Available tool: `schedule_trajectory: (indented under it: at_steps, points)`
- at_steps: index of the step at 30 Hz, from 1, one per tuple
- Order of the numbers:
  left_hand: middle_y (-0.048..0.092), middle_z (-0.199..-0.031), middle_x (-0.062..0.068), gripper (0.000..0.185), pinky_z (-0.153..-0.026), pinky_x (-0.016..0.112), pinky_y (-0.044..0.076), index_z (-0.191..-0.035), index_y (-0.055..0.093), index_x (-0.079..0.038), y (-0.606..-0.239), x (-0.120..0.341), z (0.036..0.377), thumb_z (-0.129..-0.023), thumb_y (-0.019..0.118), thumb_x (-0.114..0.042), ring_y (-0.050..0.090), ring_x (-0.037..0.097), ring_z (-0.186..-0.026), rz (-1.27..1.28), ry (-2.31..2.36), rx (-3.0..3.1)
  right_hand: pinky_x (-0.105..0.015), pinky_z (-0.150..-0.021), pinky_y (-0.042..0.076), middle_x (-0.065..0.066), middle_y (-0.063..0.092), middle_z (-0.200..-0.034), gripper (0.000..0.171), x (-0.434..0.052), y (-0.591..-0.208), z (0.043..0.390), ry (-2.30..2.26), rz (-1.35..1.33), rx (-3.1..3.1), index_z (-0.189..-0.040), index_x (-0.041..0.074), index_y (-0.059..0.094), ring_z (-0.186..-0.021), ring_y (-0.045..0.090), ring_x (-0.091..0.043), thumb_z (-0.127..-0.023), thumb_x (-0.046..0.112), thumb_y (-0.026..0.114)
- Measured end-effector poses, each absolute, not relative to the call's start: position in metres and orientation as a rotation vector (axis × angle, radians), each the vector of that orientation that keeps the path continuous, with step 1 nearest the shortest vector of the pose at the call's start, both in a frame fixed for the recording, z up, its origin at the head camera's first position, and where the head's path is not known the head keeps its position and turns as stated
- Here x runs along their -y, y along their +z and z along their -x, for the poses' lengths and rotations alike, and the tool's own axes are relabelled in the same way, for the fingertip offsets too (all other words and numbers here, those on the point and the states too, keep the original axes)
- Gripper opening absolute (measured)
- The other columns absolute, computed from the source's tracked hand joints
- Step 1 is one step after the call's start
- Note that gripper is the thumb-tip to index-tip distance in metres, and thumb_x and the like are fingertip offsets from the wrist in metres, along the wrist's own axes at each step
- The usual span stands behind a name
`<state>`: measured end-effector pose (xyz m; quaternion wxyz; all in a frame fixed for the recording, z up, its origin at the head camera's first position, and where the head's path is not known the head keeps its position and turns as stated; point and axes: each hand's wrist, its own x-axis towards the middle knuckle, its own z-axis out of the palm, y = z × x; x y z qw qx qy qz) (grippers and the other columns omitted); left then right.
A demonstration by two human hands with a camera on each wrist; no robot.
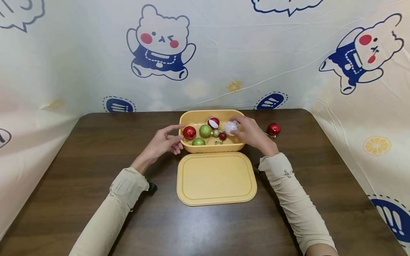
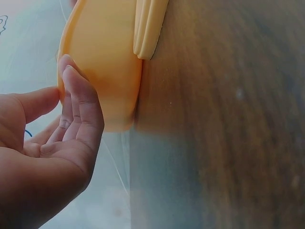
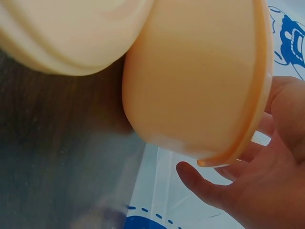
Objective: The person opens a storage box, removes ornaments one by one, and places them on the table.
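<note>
A yellow box (image 1: 211, 148) holds several Christmas ornaments: a shiny red ball (image 1: 189, 132), glittery green balls (image 1: 205, 131), a red-and-white ball (image 1: 213, 122) and small baubles (image 1: 222, 136). At its left end is my left hand (image 1: 161, 142), index finger and thumb at the rim, spread apart, the other fingers bent below outside. My right hand (image 1: 253, 132) reaches over the right rim and pinches a white ball ornament (image 1: 231, 128) between fingers and thumb. In the right wrist view, the box wall (image 3: 195, 71) hides this ornament; the hand (image 3: 267, 176) shows at the rim.
A flat yellow lid (image 1: 216, 179) lies directly in front of the box on the dark wooden table (image 1: 96, 153). To the right of the box sits another shiny red ball (image 1: 273, 128). A cartoon-print curtain (image 1: 208, 53) hangs behind the table and along its sides.
</note>
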<state>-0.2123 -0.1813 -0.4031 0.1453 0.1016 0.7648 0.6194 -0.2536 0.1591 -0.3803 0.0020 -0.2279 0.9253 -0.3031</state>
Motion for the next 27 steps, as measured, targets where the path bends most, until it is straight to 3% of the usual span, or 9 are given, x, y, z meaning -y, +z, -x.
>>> schedule_trajectory:
  at_steps: [8, 27]
  points:
    - [0.065, -0.086, 0.029, 0.051, -0.063, 0.034, 0.06, -0.151, 0.041, -0.01, -0.404, 0.181, 0.211, -0.102, 0.057, -0.012, 0.065, 0.022, -0.063, -0.284, 1.773, -2.199, -0.051, -0.106, 0.042, -0.017, 0.06, -0.13, 0.039, -0.16, -0.378, 0.25, -0.899, 0.704, -2.912, -0.13, 0.001, 0.059, -0.118, 0.054, -0.032, -0.093, 0.01, 0.07]
    - [0.067, -0.083, 0.023, 0.052, -0.062, 0.033, 0.06, -0.15, 0.042, -0.011, -0.402, 0.18, 0.211, -0.102, 0.059, -0.019, 0.065, 0.021, -0.063, -0.293, 1.774, -2.211, -0.051, -0.104, 0.044, -0.018, 0.06, -0.13, 0.04, -0.165, -0.365, 0.245, -0.886, 0.698, -2.943, -0.129, 0.003, 0.059, -0.118, 0.054, -0.033, -0.093, 0.012, 0.072]
